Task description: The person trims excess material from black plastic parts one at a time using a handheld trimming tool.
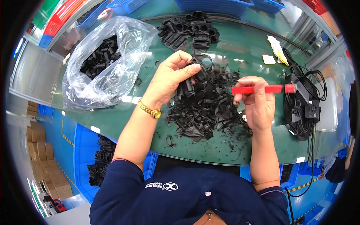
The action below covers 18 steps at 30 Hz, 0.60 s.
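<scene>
My left hand (174, 75) is closed on a black molded part (200, 73), thumb on top, above a heap of black scraps (202, 108) on the green table. A red-handled tool (262, 89) lies across my right hand (258, 103), held between thumb and fingers at the heap's right side. The tool's tip is too small to make out. Beyond my left hand sits a pile of black cylindrical parts (187, 32). To the left stands an open clear plastic bag (131, 45) with black parts (99, 56) inside.
Blue baskets (213, 6) line the table's far edge. At the right lie a black device with cables (303, 108), a yellow-and-white tube or wrapper (276, 48) and a pale note (268, 59). A blue bin (80, 157) of black parts stands below the table's front left edge.
</scene>
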Tool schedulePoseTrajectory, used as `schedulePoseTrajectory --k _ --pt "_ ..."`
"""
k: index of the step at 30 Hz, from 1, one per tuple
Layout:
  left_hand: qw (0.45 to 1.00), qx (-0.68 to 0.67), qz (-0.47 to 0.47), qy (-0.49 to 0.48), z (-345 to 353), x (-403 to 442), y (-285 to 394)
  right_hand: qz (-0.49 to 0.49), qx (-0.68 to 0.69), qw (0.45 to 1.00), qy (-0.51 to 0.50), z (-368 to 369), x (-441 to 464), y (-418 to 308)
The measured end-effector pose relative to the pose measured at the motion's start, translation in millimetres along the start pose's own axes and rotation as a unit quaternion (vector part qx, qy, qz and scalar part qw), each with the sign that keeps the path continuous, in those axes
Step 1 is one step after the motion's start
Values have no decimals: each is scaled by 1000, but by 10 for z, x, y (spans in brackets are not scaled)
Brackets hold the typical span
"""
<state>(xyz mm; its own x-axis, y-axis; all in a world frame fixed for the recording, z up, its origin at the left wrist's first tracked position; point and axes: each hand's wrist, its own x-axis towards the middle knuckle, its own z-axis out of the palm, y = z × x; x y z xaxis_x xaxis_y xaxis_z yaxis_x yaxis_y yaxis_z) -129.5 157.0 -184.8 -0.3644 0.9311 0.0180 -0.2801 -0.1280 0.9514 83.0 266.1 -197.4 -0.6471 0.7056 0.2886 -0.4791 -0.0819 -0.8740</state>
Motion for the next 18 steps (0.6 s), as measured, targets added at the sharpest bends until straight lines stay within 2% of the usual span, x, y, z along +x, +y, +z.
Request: schedulePoseTrajectory --k 2,4,8,12,15,18 --pt "998 -65 12 6 176 27 -106 -57 -10 998 -9 1 26 -9" --pt "998 -69 7 -3 279 23 -198 -86 -42 995 -4 9 21 -12" --pt "999 -49 -8 0 361 -9 -326 -114 -178 977 28 41 18 -12" --pt "1000 1 -7 3 356 -47 -356 -148 -244 958 31 31 32 13" --pt "1000 24 11 -8 359 -63 -373 -156 -286 945 7 14 50 23" --pt "1000 9 14 -15 351 -72 -393 -203 -349 914 -34 -5 86 64"
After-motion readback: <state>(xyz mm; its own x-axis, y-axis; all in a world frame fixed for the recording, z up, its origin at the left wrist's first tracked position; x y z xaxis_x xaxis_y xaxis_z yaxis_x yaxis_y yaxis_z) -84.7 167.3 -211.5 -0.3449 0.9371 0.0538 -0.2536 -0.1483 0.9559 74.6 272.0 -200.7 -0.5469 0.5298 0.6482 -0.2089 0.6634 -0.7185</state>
